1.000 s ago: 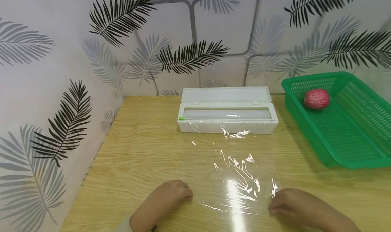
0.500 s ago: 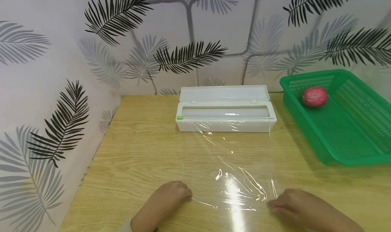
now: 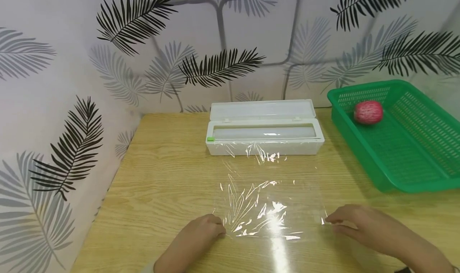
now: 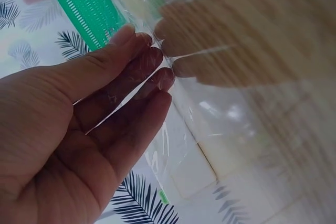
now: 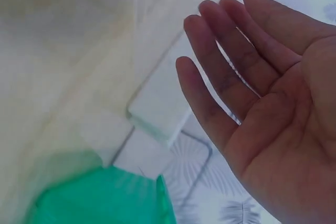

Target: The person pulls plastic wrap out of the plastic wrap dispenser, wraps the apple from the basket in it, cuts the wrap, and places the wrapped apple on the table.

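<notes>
A sheet of clear cling film [image 3: 273, 209] stretches over the wooden table toward me, coming from a white dispenser box [image 3: 266, 147] whose lid stands up at the back. My left hand [image 3: 199, 235] pinches the near left corner of the film; in the left wrist view the clear film covers some fingertips beside the thumb. At the film's right edge is my right hand [image 3: 373, 229], its fingertips close to the film. The right wrist view shows its fingers [image 5: 207, 38] fairly straight, with a gap to the thumb; contact with the film is unclear.
A green plastic basket [image 3: 373, 161] stands at the back right, holding a red fruit-like object [image 3: 368, 112]. A leaf-patterned wall covering [image 3: 251, 37] rises behind and to the left of the table [image 3: 165, 161]. A green slider [image 3: 211, 139] sits on the box's front edge.
My right hand has moved away from me and slightly to the right, its fingers spreading. The film's wrinkles have shifted toward the left. My left hand stays nearly in place.
</notes>
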Motion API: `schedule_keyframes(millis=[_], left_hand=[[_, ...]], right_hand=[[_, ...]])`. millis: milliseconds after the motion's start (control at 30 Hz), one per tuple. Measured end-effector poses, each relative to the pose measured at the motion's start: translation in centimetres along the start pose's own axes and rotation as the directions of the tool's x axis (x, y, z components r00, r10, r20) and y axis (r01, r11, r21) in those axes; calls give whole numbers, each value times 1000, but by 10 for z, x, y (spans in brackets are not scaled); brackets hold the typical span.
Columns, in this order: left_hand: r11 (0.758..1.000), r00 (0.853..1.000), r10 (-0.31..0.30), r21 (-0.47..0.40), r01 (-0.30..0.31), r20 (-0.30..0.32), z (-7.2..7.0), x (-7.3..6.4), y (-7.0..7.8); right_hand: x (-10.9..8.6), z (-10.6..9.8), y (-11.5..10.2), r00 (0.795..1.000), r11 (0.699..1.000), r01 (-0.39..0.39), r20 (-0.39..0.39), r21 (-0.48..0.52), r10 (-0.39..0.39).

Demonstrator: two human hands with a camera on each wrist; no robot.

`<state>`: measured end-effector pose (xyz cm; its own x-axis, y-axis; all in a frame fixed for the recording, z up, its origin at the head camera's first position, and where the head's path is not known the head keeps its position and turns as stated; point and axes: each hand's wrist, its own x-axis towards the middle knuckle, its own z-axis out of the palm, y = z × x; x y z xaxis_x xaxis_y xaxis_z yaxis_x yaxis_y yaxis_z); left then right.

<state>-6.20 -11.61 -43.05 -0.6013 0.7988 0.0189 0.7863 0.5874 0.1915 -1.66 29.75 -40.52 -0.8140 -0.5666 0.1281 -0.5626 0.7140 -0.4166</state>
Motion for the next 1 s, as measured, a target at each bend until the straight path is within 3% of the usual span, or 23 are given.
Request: schedule_keyframes(millis=[233,433,533,667,767,1000], left_hand=[[1000,1000,10,30,-9,-10,-3,2,0],[999,1000,16,47,-16,1,-4,3,-1],[999,1000,13,42,-13,-1,-3,2,-1],[1000,1000,6,20,-6,-4,-2,2,0],[1000,1000,4,3,-4,-7,0,2,0],[1000,1000,14,0,-14,-28,2,3,-1]], right_hand=[[13,-61,27,981,993,-49,-194,-103,28],[30,-116,57,938,940,-280,-264,-193,226],[42,-133,79,918,912,-366,-236,-185,320],[55,-148,108,899,875,-437,-101,-207,425],[61,-156,128,887,865,-454,-20,-214,461],[72,-169,162,862,840,-487,23,-239,506]])
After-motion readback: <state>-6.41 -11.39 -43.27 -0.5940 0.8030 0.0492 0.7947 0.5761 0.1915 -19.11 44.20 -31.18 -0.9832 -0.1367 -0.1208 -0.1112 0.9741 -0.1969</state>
